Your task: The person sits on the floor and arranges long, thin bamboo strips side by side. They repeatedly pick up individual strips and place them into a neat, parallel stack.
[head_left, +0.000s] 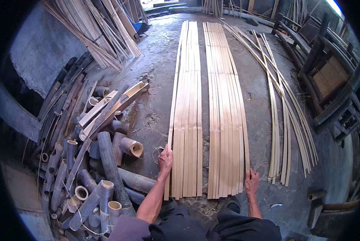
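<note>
Two long rows of pale split bamboo strips, a left row (188, 108) and a right row (225, 108), lie side by side on the floor and run away from me with a narrow gap between. My left hand (165, 159) is closed on the outermost bamboo strip (172, 116) of the left row, near its close end. That strip stands slightly apart from its neighbours. At the right row's outer edge, my right hand (251, 180) has its fingers curled against the outermost bamboo strip (246, 154), low down by its end. The fingertips of both hands are partly hidden.
Loose thin bamboo strips (282, 108) lie crossed on the floor to the right. Cut bamboo tubes (107, 193) are heaped at the left, below split pieces (115, 104). Tall strips (95, 32) lean at the far left. A dark bamboo chair (320, 76) stands at the right.
</note>
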{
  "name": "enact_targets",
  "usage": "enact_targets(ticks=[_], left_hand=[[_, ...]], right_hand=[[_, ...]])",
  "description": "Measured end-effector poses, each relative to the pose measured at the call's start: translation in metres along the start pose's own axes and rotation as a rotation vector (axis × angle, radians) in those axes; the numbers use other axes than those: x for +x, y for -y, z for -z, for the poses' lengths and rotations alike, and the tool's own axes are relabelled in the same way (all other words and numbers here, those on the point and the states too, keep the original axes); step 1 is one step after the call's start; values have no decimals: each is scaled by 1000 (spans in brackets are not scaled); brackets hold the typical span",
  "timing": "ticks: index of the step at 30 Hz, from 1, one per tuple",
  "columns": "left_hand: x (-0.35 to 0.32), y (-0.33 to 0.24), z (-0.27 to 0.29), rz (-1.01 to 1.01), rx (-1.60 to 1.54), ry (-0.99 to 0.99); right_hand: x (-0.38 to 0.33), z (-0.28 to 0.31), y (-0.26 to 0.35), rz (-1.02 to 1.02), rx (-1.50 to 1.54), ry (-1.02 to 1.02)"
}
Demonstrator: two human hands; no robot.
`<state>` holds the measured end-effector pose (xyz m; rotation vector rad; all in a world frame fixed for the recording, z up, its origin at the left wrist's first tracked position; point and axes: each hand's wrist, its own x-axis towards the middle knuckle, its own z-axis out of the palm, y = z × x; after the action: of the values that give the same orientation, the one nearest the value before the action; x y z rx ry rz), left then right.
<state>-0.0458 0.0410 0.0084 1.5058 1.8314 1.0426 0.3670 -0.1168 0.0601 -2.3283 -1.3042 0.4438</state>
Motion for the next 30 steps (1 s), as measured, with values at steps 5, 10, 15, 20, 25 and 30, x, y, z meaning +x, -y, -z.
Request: enact_targets(ticks=[5,10,15,20,25,30], left_hand=[[5,-9,1,85,80,52],[9,-113,28,72,-51,-108],[12,-228,32,-281,-466,-205],[-13,-220,-13,-221,-565,-165],[-31,-157,-67,-28,-415,-30],[-45,-115,-109,116,-358,163]], right_hand=[[-1,-8,-10,124,6,-214],[-3,6,26,187,131,-236],[-32,-15,83,478,397,20],[-72,-44,159,338,781,636],[-94,-49,159,-26,913,879],[-101,-68,129,-81,825,804]])
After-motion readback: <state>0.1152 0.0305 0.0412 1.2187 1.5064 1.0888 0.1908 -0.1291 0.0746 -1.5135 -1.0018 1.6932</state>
